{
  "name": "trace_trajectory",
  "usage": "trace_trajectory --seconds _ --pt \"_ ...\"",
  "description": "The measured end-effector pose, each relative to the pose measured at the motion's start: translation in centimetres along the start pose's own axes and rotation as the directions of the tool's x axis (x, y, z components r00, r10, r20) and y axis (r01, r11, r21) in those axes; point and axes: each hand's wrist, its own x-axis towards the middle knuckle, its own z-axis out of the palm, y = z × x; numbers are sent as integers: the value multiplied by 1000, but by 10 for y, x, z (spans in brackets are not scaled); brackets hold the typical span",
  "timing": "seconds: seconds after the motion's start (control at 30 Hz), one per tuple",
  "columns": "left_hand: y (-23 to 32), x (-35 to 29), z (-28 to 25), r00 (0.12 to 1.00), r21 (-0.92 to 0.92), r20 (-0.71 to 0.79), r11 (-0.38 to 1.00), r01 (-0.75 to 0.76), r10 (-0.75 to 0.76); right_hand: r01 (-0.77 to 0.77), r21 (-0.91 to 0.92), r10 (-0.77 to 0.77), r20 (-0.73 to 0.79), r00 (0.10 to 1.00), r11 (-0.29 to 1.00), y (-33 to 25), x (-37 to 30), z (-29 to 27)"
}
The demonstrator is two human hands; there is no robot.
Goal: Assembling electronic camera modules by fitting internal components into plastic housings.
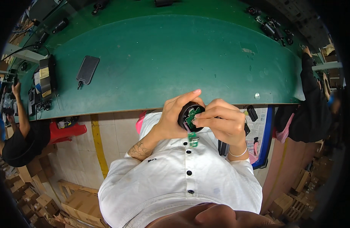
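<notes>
Close in front of my white shirt, just off the table's near edge, my left hand (169, 118) is wrapped round a round black housing (180, 118). Its open end faces up and shows a green circuit board (192, 113) inside. The fingers of my right hand (226, 121) are pinched together at the board, over the housing's right side. What sits between those fingertips is too small to make out. Below the rim hangs a second, smaller green circuit board (193, 140), seemingly on thin wires from the housing.
A green-topped table (159, 68) stretches ahead. At its left lie a black flat mesh-faced piece (87, 70) and a black box (47, 76); at far right, several black cylindrical parts (273, 29). A blue-edged tray (269, 129) sits right of me. Co-workers are at both sides.
</notes>
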Motion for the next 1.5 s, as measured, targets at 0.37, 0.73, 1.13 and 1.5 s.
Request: trace_trajectory --seconds 0.37,0.73,1.13,1.5 --pt "8 4 -8 992 181 126 983 -34 11 -110 -66 114 64 991 992 -3 -1 4" --pt "3 -4 -11 983 73 151 993 94 -104 -38 -150 36 -15 999 988 -2 -1 9" --pt "6 4 -12 987 -59 155 997 56 -46 -308 142 289 139 947 941 9 11 3" --pt "-1 -5 -12 965 -37 146 973 226 -219 -419 140 407 106 907 897 11 6 10"
